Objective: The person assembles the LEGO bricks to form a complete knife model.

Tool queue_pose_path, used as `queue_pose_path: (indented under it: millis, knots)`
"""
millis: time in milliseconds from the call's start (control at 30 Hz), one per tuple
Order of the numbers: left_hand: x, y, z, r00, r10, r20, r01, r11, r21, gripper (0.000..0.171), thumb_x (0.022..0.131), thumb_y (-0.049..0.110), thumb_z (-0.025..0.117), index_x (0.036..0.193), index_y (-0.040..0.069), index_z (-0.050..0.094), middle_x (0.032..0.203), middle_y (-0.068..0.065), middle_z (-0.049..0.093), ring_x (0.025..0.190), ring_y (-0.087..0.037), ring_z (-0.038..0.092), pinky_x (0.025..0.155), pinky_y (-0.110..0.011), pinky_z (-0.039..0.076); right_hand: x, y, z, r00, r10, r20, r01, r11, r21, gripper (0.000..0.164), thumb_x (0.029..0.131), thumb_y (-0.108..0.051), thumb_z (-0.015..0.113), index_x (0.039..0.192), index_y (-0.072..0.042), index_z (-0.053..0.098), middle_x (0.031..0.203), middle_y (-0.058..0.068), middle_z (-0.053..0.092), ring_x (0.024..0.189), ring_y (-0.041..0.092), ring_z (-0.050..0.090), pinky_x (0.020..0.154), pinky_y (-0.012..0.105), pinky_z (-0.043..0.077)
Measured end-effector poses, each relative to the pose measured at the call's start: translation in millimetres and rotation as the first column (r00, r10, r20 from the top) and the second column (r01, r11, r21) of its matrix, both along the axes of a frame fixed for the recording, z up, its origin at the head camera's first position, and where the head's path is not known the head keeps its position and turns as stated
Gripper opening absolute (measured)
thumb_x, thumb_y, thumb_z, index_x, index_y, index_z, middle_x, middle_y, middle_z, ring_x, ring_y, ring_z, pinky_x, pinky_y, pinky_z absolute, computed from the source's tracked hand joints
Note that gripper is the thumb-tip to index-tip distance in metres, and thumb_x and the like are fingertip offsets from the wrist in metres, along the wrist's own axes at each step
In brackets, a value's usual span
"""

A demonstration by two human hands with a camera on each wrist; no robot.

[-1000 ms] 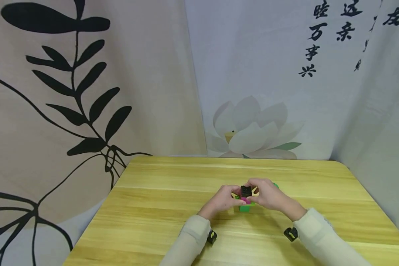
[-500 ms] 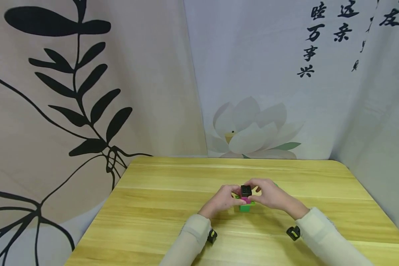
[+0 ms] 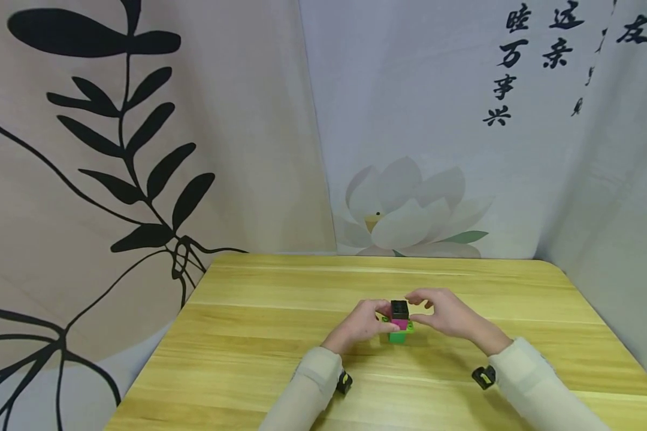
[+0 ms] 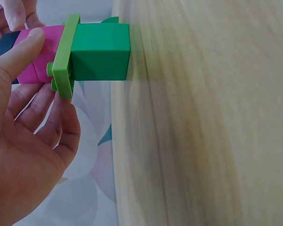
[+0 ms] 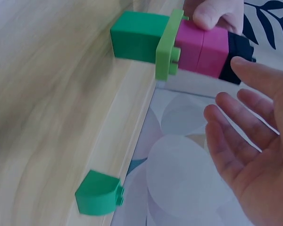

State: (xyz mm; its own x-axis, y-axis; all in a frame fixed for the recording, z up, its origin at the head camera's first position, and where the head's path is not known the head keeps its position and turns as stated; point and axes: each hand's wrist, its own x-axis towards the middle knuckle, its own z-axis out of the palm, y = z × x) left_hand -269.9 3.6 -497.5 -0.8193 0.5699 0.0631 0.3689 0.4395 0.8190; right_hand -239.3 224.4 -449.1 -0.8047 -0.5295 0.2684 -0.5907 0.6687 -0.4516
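A stack of toy bricks (image 3: pixel 399 323) stands upright on the table. From bottom to top it has a green brick (image 4: pixel 101 52), a lime plate (image 5: pixel 167 47), two magenta bricks (image 5: pixel 202 47) and a black brick (image 3: pixel 399 309). My left hand (image 3: pixel 358 328) grips the magenta part from the left, thumb on the near side. To the right of the stack, my right hand (image 3: pixel 450 314) has its fingers spread and relaxed. Its thumb tip overlaps the black brick in the right wrist view; I cannot tell whether they touch.
A loose green brick (image 5: pixel 99 194) with a curved side lies on the table in the right wrist view; the right hand hides it in the head view. Behind the wooden table (image 3: pixel 280 287) hangs a printed curtain (image 3: pixel 259 149).
My right hand has let go of the black brick and drawn back a little to the right, its fingers opening. The left hand and the stack stay where they were.
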Motion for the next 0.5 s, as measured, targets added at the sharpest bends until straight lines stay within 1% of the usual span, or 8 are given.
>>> queue_pose_path:
  millis: [233, 367, 500]
  knots:
    - [1.0, 1.0, 1.5, 1.000, 0.011, 0.001, -0.011, 1.000, -0.021, 0.024, 0.080, 0.028, 0.077, 0.101, 0.018, 0.068, 0.090, 0.012, 0.062, 0.084, -0.005, 0.056, 0.072, -0.025, 0.046, -1.4, 17.5, 2.7, 0.997, -0.075, 0.002, 0.075, 0.997, 0.012, 0.031, 0.084, -0.016, 0.073, 0.112, -0.007, 0.065, 0.104, 0.007, 0.067, 0.092, 0.023, 0.061, 0.076, 0.042, 0.051]
    - [1.0, 1.2, 1.3, 1.000, 0.019, 0.003, -0.019, 0.999, -0.031, 0.025, 0.080, 0.029, 0.076, 0.101, 0.019, 0.068, 0.091, 0.012, 0.062, 0.087, -0.006, 0.056, 0.074, -0.025, 0.045, -3.2, 28.4, 4.7, 0.994, -0.112, 0.007, 0.112, 0.994, 0.012, 0.030, 0.084, -0.016, 0.073, 0.111, -0.007, 0.066, 0.105, 0.008, 0.066, 0.094, 0.026, 0.061, 0.077, 0.044, 0.050]
    - [0.5, 1.2, 0.4, 1.000, 0.024, 0.012, -0.023, 0.999, -0.033, 0.025, 0.081, 0.029, 0.076, 0.102, 0.019, 0.067, 0.093, 0.012, 0.062, 0.086, -0.006, 0.056, 0.072, -0.025, 0.046, -7.2, 40.7, 4.2, 0.991, -0.132, -0.008, 0.132, 0.991, 0.029, 0.031, 0.084, -0.016, 0.073, 0.112, -0.005, 0.065, 0.107, 0.010, 0.066, 0.097, 0.029, 0.060, 0.077, 0.044, 0.050]
